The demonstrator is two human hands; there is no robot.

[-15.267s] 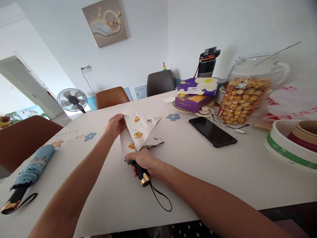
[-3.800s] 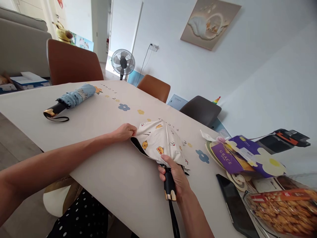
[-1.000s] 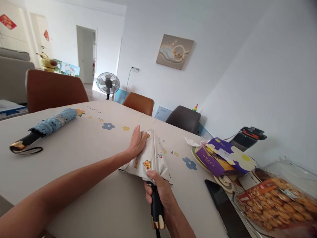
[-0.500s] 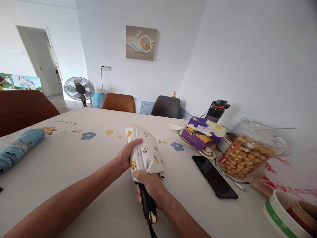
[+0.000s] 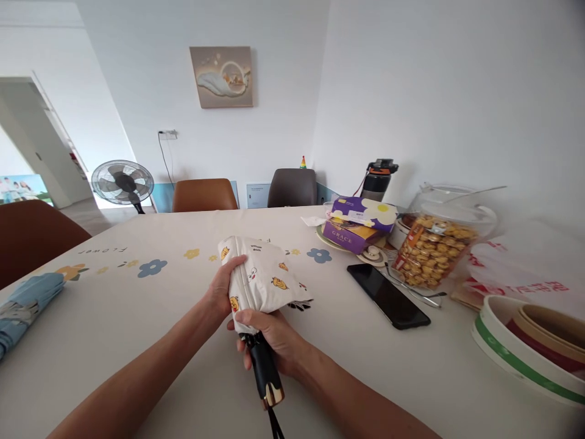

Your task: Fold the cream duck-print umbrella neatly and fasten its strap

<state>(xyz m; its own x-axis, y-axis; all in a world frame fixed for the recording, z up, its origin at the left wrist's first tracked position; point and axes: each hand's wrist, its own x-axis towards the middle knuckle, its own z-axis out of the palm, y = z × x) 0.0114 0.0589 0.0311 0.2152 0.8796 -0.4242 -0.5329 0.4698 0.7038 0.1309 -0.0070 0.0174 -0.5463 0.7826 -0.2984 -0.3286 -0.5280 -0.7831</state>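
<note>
A folded white umbrella (image 5: 267,277) with yellow cartoon ducks lies in front of me, its canopy partly gathered and fanned out to the right. My left hand (image 5: 223,286) wraps the canopy's left side, thumb on top; most of its fingers are hidden beneath. My right hand (image 5: 274,338) grips the umbrella where the cloth meets the black handle, with the thumb pressed on the fabric. The handle ends in a gold cap with a black strap. At the left edge rests a rolled light-blue umbrella (image 5: 31,308), cut off by the frame.
A black phone (image 5: 388,296) and eyeglasses (image 5: 420,294) lie to the right on the table (image 5: 192,378). Behind them are a purple box (image 5: 350,235), a black bottle (image 5: 377,180) and a clear jug of snacks (image 5: 436,250). Tape rolls (image 5: 507,347) sit at the right edge.
Over the last second my left hand went from lying flat on the spread canopy to wrapping its folded left side. My right hand kept its grip. The view turned right.
</note>
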